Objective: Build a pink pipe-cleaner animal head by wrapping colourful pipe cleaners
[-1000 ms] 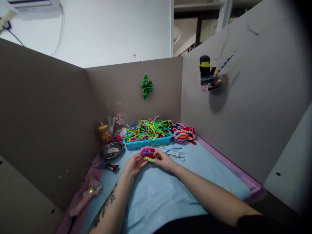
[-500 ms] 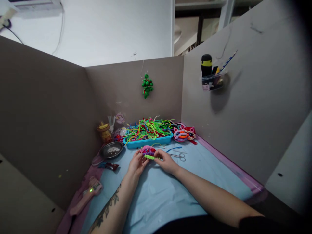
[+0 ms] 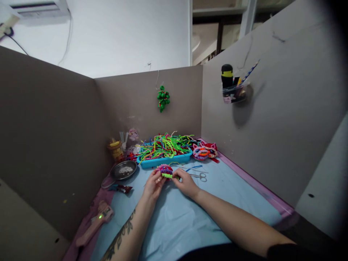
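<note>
My left hand (image 3: 152, 186) is closed round the left side of a small pipe-cleaner craft (image 3: 164, 169), pink and red on top with a purple band below. Along its lower edge runs a bright green pipe cleaner (image 3: 166, 175). At the right end of that green piece, my right hand (image 3: 188, 184) is closed in a pinch on the pipe cleaner; the tip between the fingers is mostly hidden. Just beyond my right hand lie scissors (image 3: 202, 177) and a blue pipe cleaner (image 3: 194, 168).
Behind the hands stands a blue tray (image 3: 166, 160) heaped with pipe cleaners. Left are a metal dish (image 3: 123, 170) with small white bits, a jar (image 3: 116, 151) and a pink glue gun (image 3: 95, 221). Finished-looking crafts (image 3: 202, 150) sit at right. Grey panels (image 3: 146, 125) enclose the table.
The craft has tilted a little in my left hand, and the green piece now sits closer against the purple band. My right fingers have shifted slightly. The whole view has moved a little.
</note>
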Motion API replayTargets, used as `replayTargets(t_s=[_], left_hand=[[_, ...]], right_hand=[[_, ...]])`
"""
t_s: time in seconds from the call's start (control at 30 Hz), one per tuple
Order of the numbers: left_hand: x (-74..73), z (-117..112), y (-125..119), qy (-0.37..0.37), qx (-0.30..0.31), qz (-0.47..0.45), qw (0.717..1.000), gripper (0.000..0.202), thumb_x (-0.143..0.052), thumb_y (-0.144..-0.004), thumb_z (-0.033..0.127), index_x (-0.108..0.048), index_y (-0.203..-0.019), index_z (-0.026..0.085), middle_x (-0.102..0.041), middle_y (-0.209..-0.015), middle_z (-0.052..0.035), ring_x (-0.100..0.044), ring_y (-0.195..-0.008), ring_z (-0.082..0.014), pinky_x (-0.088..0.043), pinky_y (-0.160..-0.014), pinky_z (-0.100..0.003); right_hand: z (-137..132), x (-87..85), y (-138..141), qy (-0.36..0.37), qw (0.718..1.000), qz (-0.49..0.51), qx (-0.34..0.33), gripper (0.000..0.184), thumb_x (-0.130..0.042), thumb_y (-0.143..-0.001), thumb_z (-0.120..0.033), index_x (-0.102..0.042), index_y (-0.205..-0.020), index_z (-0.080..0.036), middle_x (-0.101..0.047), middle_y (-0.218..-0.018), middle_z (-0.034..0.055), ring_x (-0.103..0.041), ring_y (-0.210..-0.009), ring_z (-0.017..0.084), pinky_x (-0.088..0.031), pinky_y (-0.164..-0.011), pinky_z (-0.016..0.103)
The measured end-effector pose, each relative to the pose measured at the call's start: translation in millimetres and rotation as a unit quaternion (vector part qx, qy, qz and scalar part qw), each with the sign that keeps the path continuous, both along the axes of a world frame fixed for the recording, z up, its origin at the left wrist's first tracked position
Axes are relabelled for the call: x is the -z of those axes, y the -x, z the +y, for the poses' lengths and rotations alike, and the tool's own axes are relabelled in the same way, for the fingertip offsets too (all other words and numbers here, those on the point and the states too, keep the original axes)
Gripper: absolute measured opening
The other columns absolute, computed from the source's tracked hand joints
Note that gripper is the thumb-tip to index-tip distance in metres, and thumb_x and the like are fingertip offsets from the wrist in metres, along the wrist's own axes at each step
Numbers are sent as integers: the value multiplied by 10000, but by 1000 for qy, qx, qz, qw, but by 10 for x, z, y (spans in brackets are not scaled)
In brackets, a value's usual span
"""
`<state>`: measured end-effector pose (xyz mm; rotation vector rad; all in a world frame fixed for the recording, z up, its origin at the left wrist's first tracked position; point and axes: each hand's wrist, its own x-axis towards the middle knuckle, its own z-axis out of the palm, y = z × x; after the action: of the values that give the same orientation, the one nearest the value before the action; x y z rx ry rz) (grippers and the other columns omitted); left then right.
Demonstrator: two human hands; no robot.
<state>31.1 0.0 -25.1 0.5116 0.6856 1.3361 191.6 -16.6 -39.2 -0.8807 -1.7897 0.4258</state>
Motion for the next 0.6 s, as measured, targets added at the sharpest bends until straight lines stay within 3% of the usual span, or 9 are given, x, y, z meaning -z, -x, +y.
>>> replayTargets(t_s=[0.2,0.6], left_hand=[[10,-17,-22,-25,8,22,999,410,-611,-617,-64,-517,-938,174,-653,-805,-16,-658,-729,-140,-526,-744,-249],[-39,-45,-22,-77,-10,34,996,412,-711,-585,-12,-539,-919,157,-656,-803,-12,-657,-724,-119,-523,-710,-200]], right_hand=[[-2,0,5,-5,1000,10,16,85,-508,-762,-124,-537,-732,-197,-518,-707,9,-488,-673,151,-376,-619,258],[-9,16,27,-2,1000,17,2,33,-556,-770,-164,-554,-751,-191,-523,-705,2,-488,-630,127,-387,-588,240]])
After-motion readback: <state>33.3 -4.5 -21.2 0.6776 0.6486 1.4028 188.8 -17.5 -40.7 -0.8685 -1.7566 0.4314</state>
